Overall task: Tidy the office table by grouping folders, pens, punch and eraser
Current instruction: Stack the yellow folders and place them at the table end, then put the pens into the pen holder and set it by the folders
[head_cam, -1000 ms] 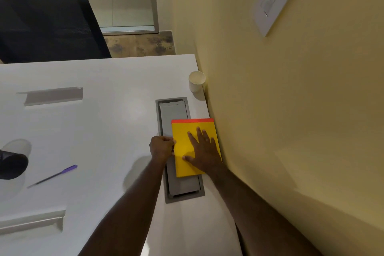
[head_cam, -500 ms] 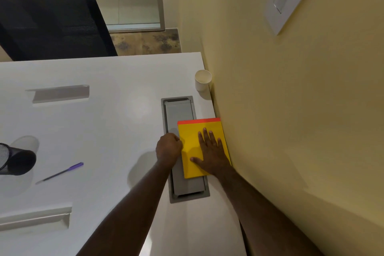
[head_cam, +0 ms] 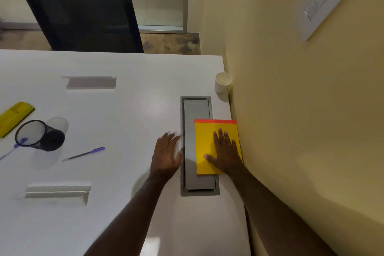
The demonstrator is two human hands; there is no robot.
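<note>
A yellow folder (head_cam: 205, 141) lies on top of an orange-red one (head_cam: 216, 121) at the table's right edge, against the wall. My right hand (head_cam: 225, 151) rests flat on the yellow folder, fingers spread. My left hand (head_cam: 166, 155) hovers open just left of the folders, beside the grey cable hatch (head_cam: 196, 110), holding nothing. A purple pen (head_cam: 85, 153) lies loose on the white table (head_cam: 124, 110). A black mesh pen holder (head_cam: 39, 135) lies tipped over at the left with another purple pen (head_cam: 14, 147) at its mouth. A yellow object (head_cam: 12, 117) sits at the far left.
A white paper cup (head_cam: 222, 84) stands by the wall beyond the hatch. Two recessed slots (head_cam: 91, 82) (head_cam: 57, 192) are cut into the table top. A black mesh office chair (head_cam: 83, 14) stands at the far side. The yellow wall (head_cam: 301, 110) bounds the table's right edge.
My left hand let go of the folder's left edge, opened and drew away to the left. The view shifted left, bringing the pen holder and yellow object into sight.
</note>
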